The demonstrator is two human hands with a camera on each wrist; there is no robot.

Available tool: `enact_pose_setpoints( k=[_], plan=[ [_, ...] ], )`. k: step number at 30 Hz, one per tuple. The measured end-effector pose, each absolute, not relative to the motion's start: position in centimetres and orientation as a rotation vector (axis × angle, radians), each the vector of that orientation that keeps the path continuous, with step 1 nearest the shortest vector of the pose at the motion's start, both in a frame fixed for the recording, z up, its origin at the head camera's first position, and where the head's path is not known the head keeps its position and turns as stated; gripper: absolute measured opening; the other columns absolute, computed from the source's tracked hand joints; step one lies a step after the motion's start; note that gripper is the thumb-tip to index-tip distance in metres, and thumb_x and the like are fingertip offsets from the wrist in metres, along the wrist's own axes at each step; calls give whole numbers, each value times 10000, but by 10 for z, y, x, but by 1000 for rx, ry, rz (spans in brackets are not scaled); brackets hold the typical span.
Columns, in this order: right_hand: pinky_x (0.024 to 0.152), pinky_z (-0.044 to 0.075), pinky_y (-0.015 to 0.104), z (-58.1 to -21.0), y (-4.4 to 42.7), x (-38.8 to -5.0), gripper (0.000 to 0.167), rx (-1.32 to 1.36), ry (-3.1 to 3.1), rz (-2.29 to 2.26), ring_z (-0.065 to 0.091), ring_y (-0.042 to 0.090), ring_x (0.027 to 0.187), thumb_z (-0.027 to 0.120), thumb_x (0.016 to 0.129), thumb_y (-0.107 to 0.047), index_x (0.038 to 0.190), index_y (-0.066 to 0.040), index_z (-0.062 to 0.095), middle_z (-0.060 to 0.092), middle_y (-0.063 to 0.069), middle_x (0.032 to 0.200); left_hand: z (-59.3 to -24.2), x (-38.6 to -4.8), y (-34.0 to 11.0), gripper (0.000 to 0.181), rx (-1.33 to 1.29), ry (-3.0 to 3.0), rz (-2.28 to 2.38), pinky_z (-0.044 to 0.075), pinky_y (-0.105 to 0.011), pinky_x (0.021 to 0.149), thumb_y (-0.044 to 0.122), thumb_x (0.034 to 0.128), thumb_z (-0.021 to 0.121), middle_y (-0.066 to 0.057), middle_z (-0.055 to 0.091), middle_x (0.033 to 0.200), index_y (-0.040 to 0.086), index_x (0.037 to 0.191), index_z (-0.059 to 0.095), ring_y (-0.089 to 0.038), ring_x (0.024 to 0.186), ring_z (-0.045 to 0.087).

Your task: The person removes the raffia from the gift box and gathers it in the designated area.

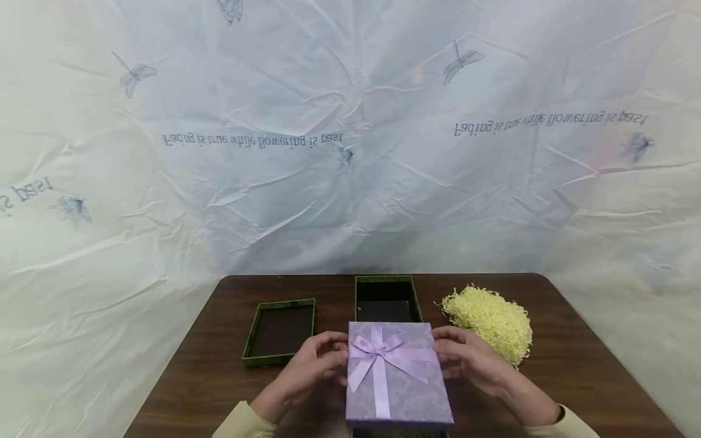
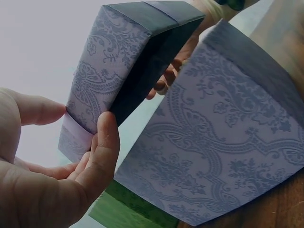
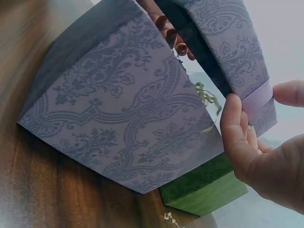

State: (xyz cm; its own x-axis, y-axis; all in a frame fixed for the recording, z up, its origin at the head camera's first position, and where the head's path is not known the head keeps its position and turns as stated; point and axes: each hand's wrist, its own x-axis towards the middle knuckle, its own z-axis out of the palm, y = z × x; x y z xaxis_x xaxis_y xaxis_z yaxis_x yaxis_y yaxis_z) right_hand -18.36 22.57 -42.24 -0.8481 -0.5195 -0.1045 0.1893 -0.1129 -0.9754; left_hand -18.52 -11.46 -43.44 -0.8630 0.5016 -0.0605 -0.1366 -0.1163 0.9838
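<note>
A lilac patterned lid, trimmed with a ribbon bow, is held just above its matching box on a table.

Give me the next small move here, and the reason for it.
I'd probably ease the purple lid straight down onto the purple box: both hands hold it by opposite sides, it is above the box, and the wrist views show a gap between the two.
</note>
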Motion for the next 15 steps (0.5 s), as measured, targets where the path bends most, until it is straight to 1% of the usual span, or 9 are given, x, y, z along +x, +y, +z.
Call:
enact_pose_setpoints(
  k=[6,12,15],
  plan=[
    [820,575,417,-419,227,-187,358,-402,1692,-2020,675,177,896,488,996,-101,1297,75,406,669,48,1047,-427,-189,-112,526,410,1753,2032,587,-327,677,120,931,638,-105,537,1066,-144,1325,410,-156,864,602],
    [822,573,418,-413,227,-192,335,-377,1734,-2024,676,174,883,500,991,-98,1279,58,428,667,49,1043,-420,-194,-111,511,408,1763,2046,578,-325,670,99,933,625,-101,535,1069,-138,1331,410,-154,858,592],
    [808,577,395,-409,227,-194,357,-398,1753,-2032,672,156,872,496,997,-105,1291,79,414,667,37,1031,-418,-198,-111,506,426,1772,2048,579,-325,671,105,940,619,-98,543,1077,-134,1336,412,-154,855,595]
  ],
)
